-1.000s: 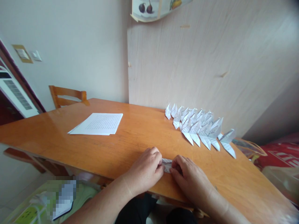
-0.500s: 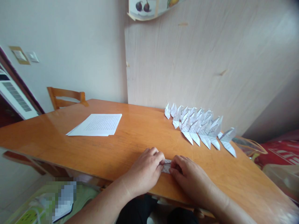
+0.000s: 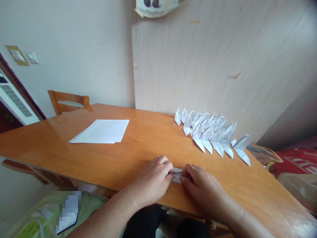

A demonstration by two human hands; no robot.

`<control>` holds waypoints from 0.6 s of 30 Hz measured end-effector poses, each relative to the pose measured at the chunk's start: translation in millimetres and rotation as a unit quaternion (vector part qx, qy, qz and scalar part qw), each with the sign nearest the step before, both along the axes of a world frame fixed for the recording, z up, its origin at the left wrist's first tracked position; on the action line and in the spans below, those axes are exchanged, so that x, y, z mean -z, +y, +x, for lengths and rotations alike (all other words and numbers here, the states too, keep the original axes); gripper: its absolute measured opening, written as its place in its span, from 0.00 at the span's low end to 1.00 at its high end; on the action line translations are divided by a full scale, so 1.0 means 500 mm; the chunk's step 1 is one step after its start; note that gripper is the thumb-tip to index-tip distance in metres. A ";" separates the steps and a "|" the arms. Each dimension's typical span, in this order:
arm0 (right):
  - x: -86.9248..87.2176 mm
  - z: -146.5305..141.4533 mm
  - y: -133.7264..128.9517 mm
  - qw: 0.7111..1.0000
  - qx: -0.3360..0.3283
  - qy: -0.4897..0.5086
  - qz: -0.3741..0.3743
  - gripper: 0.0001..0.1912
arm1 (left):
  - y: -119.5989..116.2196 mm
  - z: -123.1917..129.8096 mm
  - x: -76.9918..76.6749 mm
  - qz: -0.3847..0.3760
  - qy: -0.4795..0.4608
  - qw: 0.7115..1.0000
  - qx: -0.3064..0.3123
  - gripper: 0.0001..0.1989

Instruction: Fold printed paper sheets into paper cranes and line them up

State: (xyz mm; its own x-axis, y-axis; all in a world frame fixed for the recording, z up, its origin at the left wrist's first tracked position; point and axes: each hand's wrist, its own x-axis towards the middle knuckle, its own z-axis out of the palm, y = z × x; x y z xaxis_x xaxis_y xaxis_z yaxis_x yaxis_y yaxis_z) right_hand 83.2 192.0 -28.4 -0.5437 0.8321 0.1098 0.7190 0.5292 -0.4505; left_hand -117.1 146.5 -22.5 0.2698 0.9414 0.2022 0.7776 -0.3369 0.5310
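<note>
A small folded piece of printed paper (image 3: pixel 177 176) lies on the table near its front edge, between my two hands. My left hand (image 3: pixel 159 177) has its fingers curled and closed on the paper's left end. At the right end, my right hand (image 3: pixel 196 181) pinches it with thumb and fingers. The fingers cover both ends, so only the paper's middle strip shows. Beyond my right hand stand several folded paper pieces (image 3: pixel 218 135) with pointed, upright tips, grouped in rows and made of similar printed paper.
A stack of printed sheets (image 3: pixel 101 131) lies on the left of the wooden table (image 3: pixel 146 138). Behind the table's far left edge is a wooden chair (image 3: pixel 70 97). Red and clear bags (image 3: pixel 294 162) crowd the right side. A green power strip (image 3: pixel 29 229) sits low at left.
The view has shifted slightly. Both hands keep their hold on the folded paper in nearly the same place, with no other clear movement.
</note>
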 end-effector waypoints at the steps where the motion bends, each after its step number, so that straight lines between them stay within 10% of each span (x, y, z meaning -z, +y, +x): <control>1: 0.000 0.000 0.000 1.000 0.000 -0.001 -0.002 0.05 | 0.000 0.001 0.001 0.000 0.004 1.000 -0.002 0.04; 18: 0.002 0.005 0.016 0.999 -0.002 -0.001 -0.034 0.03 | 0.000 0.003 0.007 0.021 -0.011 1.000 0.007 0.11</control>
